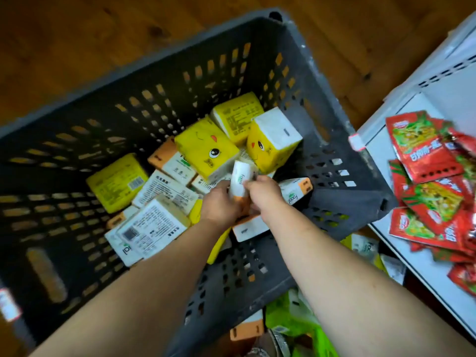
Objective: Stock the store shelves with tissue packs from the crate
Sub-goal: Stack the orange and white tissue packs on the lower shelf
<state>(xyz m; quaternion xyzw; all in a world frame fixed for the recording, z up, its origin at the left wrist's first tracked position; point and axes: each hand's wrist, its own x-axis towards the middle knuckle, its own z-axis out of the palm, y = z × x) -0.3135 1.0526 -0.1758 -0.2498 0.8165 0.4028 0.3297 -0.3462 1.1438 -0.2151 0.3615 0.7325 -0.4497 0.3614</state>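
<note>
Both forearms reached down into grey crate (322, 81); left hand (221, 202) and right hand (265, 193) each had a grip on white-orange tissue pack (240, 180). Light, soft, slick wrapper; best held across broad faces.

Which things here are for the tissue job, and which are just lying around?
For the job: the grey crate, the yellow tissue packs, the white-and-orange pack held by the left hand and right hand, the white shelf.

Just lying about: the red snack packets, the green bag.
</note>
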